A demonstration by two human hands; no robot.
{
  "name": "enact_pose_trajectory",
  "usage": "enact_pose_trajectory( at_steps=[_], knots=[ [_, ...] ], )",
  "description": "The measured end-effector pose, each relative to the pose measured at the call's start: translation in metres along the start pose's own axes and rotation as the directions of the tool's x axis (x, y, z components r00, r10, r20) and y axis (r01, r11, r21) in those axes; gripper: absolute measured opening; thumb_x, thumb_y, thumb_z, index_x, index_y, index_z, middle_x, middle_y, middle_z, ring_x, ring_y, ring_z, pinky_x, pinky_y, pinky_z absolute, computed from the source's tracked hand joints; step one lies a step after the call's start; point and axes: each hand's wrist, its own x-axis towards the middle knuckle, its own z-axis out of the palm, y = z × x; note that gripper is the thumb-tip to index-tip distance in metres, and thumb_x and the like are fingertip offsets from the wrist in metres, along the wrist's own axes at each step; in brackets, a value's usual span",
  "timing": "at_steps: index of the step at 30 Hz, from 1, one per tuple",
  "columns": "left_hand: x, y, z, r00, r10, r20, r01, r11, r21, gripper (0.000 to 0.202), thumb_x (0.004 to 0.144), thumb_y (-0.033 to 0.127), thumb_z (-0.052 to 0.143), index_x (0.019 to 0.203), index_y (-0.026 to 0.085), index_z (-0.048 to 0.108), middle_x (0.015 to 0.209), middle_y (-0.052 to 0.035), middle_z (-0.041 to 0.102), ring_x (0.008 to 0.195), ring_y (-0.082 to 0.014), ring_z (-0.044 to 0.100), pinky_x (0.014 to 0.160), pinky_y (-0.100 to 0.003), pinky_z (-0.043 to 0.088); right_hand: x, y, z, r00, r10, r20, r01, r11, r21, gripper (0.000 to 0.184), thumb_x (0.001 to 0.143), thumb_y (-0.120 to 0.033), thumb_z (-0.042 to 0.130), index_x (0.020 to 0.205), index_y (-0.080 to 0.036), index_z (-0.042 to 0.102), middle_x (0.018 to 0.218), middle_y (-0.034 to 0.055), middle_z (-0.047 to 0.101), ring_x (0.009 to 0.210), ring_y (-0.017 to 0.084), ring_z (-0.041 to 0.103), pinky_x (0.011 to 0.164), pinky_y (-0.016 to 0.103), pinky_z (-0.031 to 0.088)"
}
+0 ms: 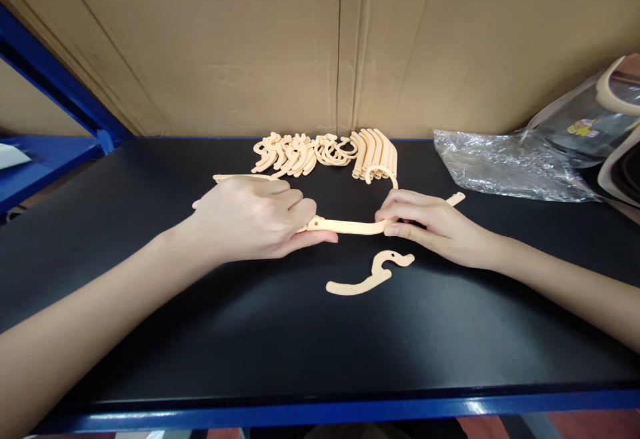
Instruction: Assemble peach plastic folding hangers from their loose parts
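Blue frame (55,75) bounds black tabletop (250,352) at far L; L hand (255,215) closed on beige strip (350,227) nr a hole, w/ other beige ends poking out L; curved pcs (285,153) heaped behind, nr back edge; strip spans gap btwn hands, mid-table; hook pc (360,286) lies just in front, w/ wide tabletop btwn it & blue front edge (350,413); bent bars (375,152) stacked at rear; R hand (430,222) pinches strip's bend, fingers narrow; clear plastic (510,165) lies R rear, apart from R hand.
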Motion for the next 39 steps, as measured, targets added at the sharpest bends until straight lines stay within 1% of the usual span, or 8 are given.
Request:
enact_pose_trajectory(
  at_steps=[8, 11, 15, 21, 26, 33, 39],
  knots=[
    [0.002, 0.0, -0.004, 0.996, 0.045, -0.075, -0.044, 0.999, 0.024, 0.053, 0.091, 0.053, 0.051, 0.054, 0.017, 0.049, 0.045, 0.0006, 0.05, 0.045, -0.0119, 0.054, 0.042, -0.024, 0.032, 0.001, -0.001, -0.001, 0.999, -0.006, 0.048, 0.005, 1.0, 0.019, 0.022, 0.098, -0.034, 0.046, 0.1, -0.018, 0.061, 0.09, 0.0027, 0.055, 0.085, 0.013, 0.051, 0.075, 0.026, 0.04],
    [0.003, 0.001, -0.004, 0.994, 0.067, -0.081, -0.064, 0.997, 0.039, 0.052, 0.092, 0.051, 0.052, 0.053, 0.017, 0.048, 0.044, 0.0012, 0.049, 0.044, -0.0113, 0.053, 0.041, -0.023, 0.031, 0.001, -0.001, -0.002, 0.998, -0.001, 0.071, -0.001, 0.999, 0.038, 0.022, 0.098, -0.035, 0.046, 0.099, -0.018, 0.06, 0.09, 0.0022, 0.054, 0.084, 0.013, 0.051, 0.074, 0.026, 0.039],
    [0.003, 0.002, -0.004, 0.993, 0.095, -0.067, -0.09, 0.994, 0.068, 0.048, 0.089, 0.048, 0.056, 0.054, 0.017, 0.049, 0.046, 0.0017, 0.051, 0.044, -0.012, 0.054, 0.038, -0.024, 0.033, 0.001, -0.001, -0.003, 0.995, 0.002, 0.103, -0.008, 0.999, 0.049, 0.022, 0.098, -0.036, 0.046, 0.098, -0.019, 0.061, 0.088, 0.0015, 0.053, 0.082, 0.013, 0.05, 0.073, 0.026, 0.038],
    [0.003, 0.001, -0.006, 0.991, 0.103, -0.083, -0.097, 0.993, 0.071, 0.048, 0.088, 0.049, 0.058, 0.053, 0.017, 0.049, 0.048, 0.0011, 0.054, 0.044, -0.0118, 0.056, 0.037, -0.023, 0.036, 0.001, -0.001, -0.007, 0.987, 0.011, 0.159, -0.026, 0.996, 0.088, 0.023, 0.098, -0.037, 0.046, 0.097, -0.02, 0.061, 0.087, 0.0015, 0.053, 0.08, 0.013, 0.05, 0.07, 0.027, 0.037],
    [0.002, 0.003, -0.003, 0.991, 0.103, -0.09, -0.1, 0.994, 0.04, 0.049, 0.087, 0.052, 0.058, 0.053, 0.018, 0.049, 0.047, 0.0014, 0.053, 0.045, -0.0121, 0.056, 0.039, -0.023, 0.038, 0.001, -0.004, -0.012, 0.97, 0.035, 0.24, -0.072, 0.986, 0.148, 0.023, 0.098, -0.038, 0.047, 0.096, -0.02, 0.062, 0.088, 0.0004, 0.054, 0.08, 0.012, 0.051, 0.071, 0.025, 0.038],
    [0.0, 0.006, 0.004, 0.988, 0.094, -0.121, -0.098, 0.995, -0.031, 0.052, 0.088, 0.053, 0.057, 0.051, 0.018, 0.044, 0.043, 0.0041, 0.044, 0.042, -0.0098, 0.048, 0.041, -0.023, 0.035, 0.002, -0.006, -0.013, 0.968, 0.027, 0.248, -0.066, 0.986, 0.152, 0.024, 0.098, -0.037, 0.047, 0.095, -0.019, 0.063, 0.088, 0.0005, 0.055, 0.081, 0.012, 0.052, 0.071, 0.025, 0.039],
    [0.001, 0.006, 0.005, 0.991, 0.096, -0.097, -0.106, 0.989, -0.107, 0.051, 0.088, 0.053, 0.055, 0.053, 0.019, 0.042, 0.044, 0.0047, 0.043, 0.043, -0.0103, 0.047, 0.042, -0.024, 0.032, 0.002, -0.006, -0.013, 0.967, 0.019, 0.254, -0.062, 0.985, 0.162, 0.023, 0.097, -0.037, 0.048, 0.095, -0.019, 0.063, 0.087, 0.0007, 0.055, 0.081, 0.012, 0.052, 0.072, 0.026, 0.039]
  ],
)
